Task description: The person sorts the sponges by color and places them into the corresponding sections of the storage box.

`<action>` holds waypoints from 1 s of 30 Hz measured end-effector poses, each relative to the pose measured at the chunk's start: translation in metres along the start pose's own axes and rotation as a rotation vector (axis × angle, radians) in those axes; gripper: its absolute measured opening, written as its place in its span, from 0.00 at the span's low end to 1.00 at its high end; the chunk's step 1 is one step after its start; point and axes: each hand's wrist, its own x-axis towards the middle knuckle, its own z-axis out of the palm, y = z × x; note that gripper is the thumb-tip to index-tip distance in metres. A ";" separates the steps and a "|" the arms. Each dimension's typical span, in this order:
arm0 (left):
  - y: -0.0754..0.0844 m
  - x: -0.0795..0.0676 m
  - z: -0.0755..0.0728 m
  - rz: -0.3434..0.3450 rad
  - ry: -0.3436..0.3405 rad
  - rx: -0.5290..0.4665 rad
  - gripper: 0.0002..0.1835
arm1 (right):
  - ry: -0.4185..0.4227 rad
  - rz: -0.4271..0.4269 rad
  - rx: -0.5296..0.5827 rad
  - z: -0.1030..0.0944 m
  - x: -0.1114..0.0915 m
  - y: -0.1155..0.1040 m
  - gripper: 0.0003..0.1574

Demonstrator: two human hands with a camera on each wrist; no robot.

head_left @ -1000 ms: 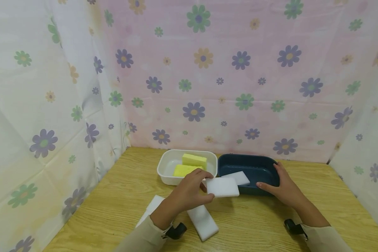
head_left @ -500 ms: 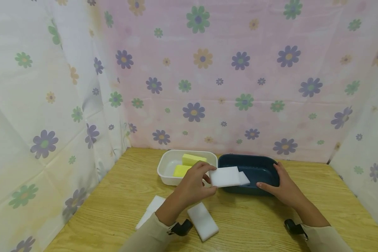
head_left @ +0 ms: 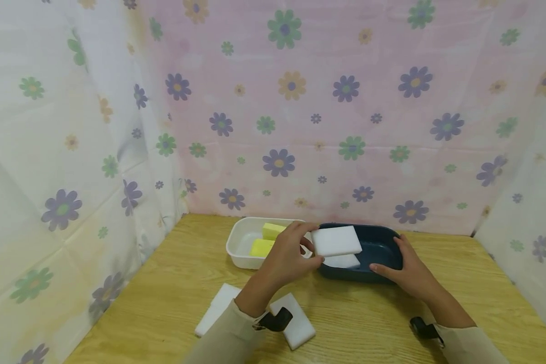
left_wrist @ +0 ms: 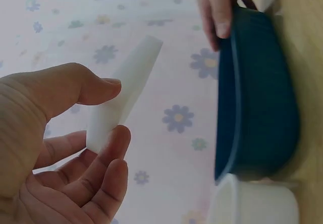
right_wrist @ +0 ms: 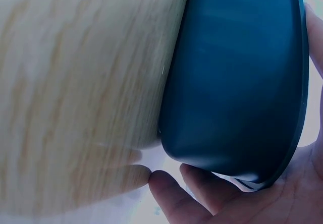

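Observation:
My left hand (head_left: 288, 258) pinches a white sponge (head_left: 336, 241) between thumb and fingers, above the left part of a dark blue container (head_left: 382, 250). In the left wrist view the held sponge (left_wrist: 123, 90) shows its narrow side, with the thumb on one face and fingertips on the other. Another white sponge (head_left: 343, 262) lies inside the container, partly covered by the held one. At the container's right end, my right hand (head_left: 411, 270) holds its rim. The right wrist view shows the container's blue wall (right_wrist: 232, 82) with fingers bent around its end.
A white container (head_left: 237, 245) stands against the dark one's left side, with a yellow sponge (head_left: 273, 231) and a brighter yellow sponge (head_left: 261, 247) in it. Nearer on the wooden table (head_left: 368, 323) lie white sponges (head_left: 216, 308) and a separate white sponge (head_left: 300, 326). Flowered cloth surrounds the table.
My left hand has carried the white sponge forward and to the right, from the near edge of the dark blue container to above its inside. The right hand stays on the container's end.

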 end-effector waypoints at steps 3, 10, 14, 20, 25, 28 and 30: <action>0.008 0.011 -0.004 0.003 0.045 -0.034 0.34 | -0.002 0.010 -0.006 0.000 0.000 0.000 0.78; 0.023 0.029 -0.007 -0.034 0.187 -0.180 0.34 | -0.004 0.001 0.002 -0.001 -0.002 0.002 0.78; 0.023 0.029 -0.003 -0.063 0.221 -0.250 0.35 | -0.009 0.004 0.012 0.001 -0.002 0.002 0.78; 0.009 0.028 0.011 -0.071 0.236 -0.225 0.34 | -0.011 0.013 0.001 0.005 -0.003 0.003 0.77; 0.002 0.031 0.027 -0.114 0.224 -0.092 0.32 | -0.010 0.017 -0.003 0.004 -0.003 0.004 0.77; 0.000 0.034 0.034 -0.133 0.205 -0.011 0.32 | -0.010 0.015 0.002 0.002 -0.002 0.002 0.77; -0.002 0.036 0.038 -0.142 0.192 0.028 0.32 | -0.008 0.010 0.008 0.001 -0.001 0.001 0.77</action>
